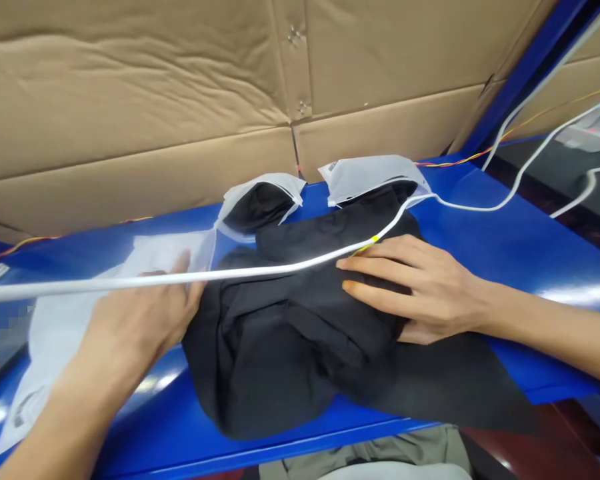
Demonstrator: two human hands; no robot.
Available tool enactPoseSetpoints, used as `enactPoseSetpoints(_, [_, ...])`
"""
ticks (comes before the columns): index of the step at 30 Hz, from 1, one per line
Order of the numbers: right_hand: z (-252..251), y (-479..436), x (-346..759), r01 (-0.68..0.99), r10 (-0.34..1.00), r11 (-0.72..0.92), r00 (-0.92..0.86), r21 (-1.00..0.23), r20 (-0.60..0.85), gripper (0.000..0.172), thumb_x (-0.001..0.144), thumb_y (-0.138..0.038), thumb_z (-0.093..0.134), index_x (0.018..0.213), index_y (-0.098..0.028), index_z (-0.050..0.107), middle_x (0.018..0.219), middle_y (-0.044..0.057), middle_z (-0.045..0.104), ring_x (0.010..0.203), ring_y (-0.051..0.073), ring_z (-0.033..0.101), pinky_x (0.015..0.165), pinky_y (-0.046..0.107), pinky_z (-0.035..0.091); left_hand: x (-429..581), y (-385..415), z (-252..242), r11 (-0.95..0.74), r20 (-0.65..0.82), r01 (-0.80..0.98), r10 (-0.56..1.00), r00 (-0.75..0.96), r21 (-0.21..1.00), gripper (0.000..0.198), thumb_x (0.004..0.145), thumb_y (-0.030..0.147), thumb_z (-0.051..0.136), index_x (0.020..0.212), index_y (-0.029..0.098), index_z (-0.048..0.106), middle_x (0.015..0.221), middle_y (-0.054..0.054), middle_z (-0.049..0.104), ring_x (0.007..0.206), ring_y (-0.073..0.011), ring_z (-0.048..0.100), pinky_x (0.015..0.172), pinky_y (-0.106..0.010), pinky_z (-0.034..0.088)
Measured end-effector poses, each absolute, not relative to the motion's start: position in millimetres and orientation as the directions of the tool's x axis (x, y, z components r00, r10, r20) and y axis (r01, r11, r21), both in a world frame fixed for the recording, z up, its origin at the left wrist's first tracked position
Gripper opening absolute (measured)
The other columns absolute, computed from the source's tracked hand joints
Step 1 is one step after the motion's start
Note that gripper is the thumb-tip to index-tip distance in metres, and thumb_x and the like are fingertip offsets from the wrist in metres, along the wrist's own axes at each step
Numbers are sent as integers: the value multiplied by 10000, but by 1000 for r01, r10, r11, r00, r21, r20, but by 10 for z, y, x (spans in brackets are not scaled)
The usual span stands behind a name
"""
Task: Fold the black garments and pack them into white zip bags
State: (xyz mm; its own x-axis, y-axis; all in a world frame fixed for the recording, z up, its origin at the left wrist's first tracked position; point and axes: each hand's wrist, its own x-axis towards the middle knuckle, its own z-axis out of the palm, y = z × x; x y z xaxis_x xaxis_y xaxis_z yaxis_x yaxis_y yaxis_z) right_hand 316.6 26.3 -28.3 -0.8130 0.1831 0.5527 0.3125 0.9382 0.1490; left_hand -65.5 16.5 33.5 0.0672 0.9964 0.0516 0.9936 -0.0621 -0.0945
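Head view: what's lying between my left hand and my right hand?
In the head view, the black garment fills the stretch between left hand and right hand, and a white cable runs across it.

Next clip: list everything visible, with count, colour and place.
garment: one, black, crumpled mid-table
flat bag: one, white, table's left
filled bags: two, white, black contents, behind garment
thick cable: one, white, crossing over garment
thin wire: one, orange-yellow, table's back edge
table: one, blue, under everything
cardboard sheets: several, brown, back wall
left hand: one, bare, garment's left edge
right hand: one, bare, flat on garment
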Motion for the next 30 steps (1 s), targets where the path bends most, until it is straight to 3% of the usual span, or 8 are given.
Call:
enactPoseSetpoints(2, [-295, 239, 3165, 387, 250, 910, -799, 150, 547, 450, 920, -282, 585, 1344, -144, 644, 1385, 191, 709, 1160, 362, 661, 871, 515, 587, -534, 114, 347, -10, 112, 984, 993, 30, -181, 746, 1083, 557, 306, 1575, 35, 508, 1166, -305, 740, 1023, -535, 733, 794, -609, 568])
enactPoseSetpoints(4, [-298, 225, 3159, 423, 313, 901, -788, 97, 530, 522, 859, -277, 632, 1370, -168, 642, 1404, 168, 694, 1210, 387, 626, 970, 582, 550, -351, 50, 354, -48, 244, 973, 964, 104, -227, 715, 1112, 530, 230, 1593, 69, 486, 1324, -279, 704, 1172, -528, 695, 873, -604, 569])
enactPoseSetpoints(8, [-272, 242, 3154, 359, 381, 923, -797, -140, 469, 712, 893, -511, 673, 1496, -151, 563, 1538, 233, 550, 1447, 444, 465, 1162, 687, 411, -128, -68, 242, -540, 347, 841, 781, 519, -43, 521, 1097, 505, 406, 1492, 224, 595, 1377, -132, 728, 1278, -362, 693, 1053, -459, 556])
enactPoseSetpoints(12, [-245, 273, 3152, 376, 424, 905, -774, -199, 470, 710, 958, -614, 642, 1497, -156, 576, 1460, 239, 600, 1297, 392, 572, 1029, 586, 532, -77, -78, 16, -740, 253, 652, 670, 698, 163, 858, 1076, 500, 517, 1747, 274, 30, 1654, -151, 506, 1458, -342, 568, 1144, -444, 523])
enactPoseSetpoints(15, [-232, 251, 3120, 444, 472, 876, -714, -187, 518, 643, 952, -620, 669, 1396, -155, 650, 1294, 199, 696, 1128, 368, 616, 931, 552, 553, -41, -29, -97, -711, 149, 626, 690, 708, 321, 955, 1081, 455, 533, 1714, 338, -172, 1753, -136, 351, 1546, -340, 466, 1230, -497, 452])
enactPoseSetpoints(22, [-196, 139, 3026, 539, 670, 740, -536, -403, 513, 515, 939, -536, 742, 1312, -192, 655, 1234, 141, 707, 1102, 314, 696, 944, 452, 592, 14, -73, -130, -533, 66, 673, 806, 588, 512, 982, 1073, 489, 533, 1697, 353, -214, 1803, -128, 219, 1533, -364, 468, 1245, -567, 420])
enactPoseSetpoints(26, [-178, 152, 3034, 570, 765, 641, -425, -514, 483, 429, 942, -513, 742, 1269, -248, 661, 1219, 103, 714, 1095, 310, 711, 957, 457, 594, 78, -113, -120, -430, 31, 640, 844, 536, 636, 982, 1037, 659, 516, 1713, 377, -138, 1837, -50, 70, 1621, -392, 309, 1305, -616, 304])
enactPoseSetpoints(30, [-149, 179, 3079, 569, 795, 607, -451, -555, 406, 419, 936, -455, 716, 1297, -249, 664, 1295, 113, 701, 1171, 333, 677, 1006, 506, 566, 235, -75, -92, -245, -74, 661, 906, 417, 710, 1044, 940, 774, 587, 1741, 362, 61, 1818, -52, 192, 1650, -421, 212, 1319, -680, 205])
